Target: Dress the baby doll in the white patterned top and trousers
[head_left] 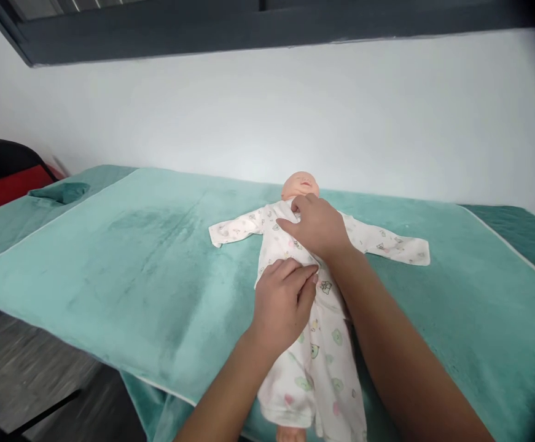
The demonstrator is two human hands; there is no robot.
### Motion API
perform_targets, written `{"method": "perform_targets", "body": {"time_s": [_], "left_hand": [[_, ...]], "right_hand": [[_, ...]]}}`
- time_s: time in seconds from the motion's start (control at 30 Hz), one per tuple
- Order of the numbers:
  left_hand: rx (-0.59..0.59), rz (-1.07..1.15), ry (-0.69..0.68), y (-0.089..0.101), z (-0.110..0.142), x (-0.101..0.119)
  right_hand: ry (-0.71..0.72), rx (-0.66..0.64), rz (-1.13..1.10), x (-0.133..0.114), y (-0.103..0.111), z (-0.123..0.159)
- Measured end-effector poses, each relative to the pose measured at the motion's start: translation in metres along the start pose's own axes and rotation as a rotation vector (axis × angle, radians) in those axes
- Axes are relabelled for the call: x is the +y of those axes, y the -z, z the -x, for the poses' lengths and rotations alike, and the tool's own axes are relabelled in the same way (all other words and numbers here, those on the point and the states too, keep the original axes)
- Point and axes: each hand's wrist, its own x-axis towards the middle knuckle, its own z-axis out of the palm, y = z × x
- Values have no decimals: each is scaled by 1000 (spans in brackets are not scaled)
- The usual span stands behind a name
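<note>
A baby doll point(301, 183) lies on its back with its head toward the wall, dressed in a white baby romper point(295, 399) with small green, pink and animal prints. Its long sleeves stretch out to both sides, and one foot shows below a leg cuff. My left hand point(283, 304) is closed at the doll's belly, thumb and index finger pinching the romper's front. Higher up, my right hand point(320, 226) rests on the chest just below the chin, its thumb held apart from the fingers. It partly hides the collar; whether any cloth is gripped there is not visible.
A green plush cloth point(156, 294) with pale piping covers the table. The white wall point(249, 116) and a dark window frame point(203, 37) stand behind. At the far left is a black and red chair point(11, 178). The floor point(32, 356) shows at lower left.
</note>
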Motion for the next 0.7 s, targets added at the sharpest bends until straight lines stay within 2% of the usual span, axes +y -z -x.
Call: {"method": "perform_targets", "body": {"time_s": [0.1, 0.17, 0.23, 0.37, 0.43, 0.5, 0.6, 0.7], "left_hand": [[8, 13, 3, 0, 0, 0], [10, 13, 1, -1, 0, 0], [12, 11, -8, -1, 1, 1], [14, 42, -19, 1, 2, 3], [55, 82, -18, 3, 4, 4], [145, 100, 0, 5, 7, 4], [283, 90, 97, 8, 13, 2], [294, 123, 197, 10, 19, -2]], "right_hand": [[-14, 34, 65, -6, -3, -3], [-31, 95, 1, -4, -4, -3], [-88, 165, -159, 1, -5, -3], [-320, 253, -520, 16, -3, -4], [-376, 293, -588, 21, -3, -4], [-368, 335, -562, 23, -4, -4], [-369, 355, -526, 25, -3, -4], [-428, 371, -531, 30, 2, -3]]}}
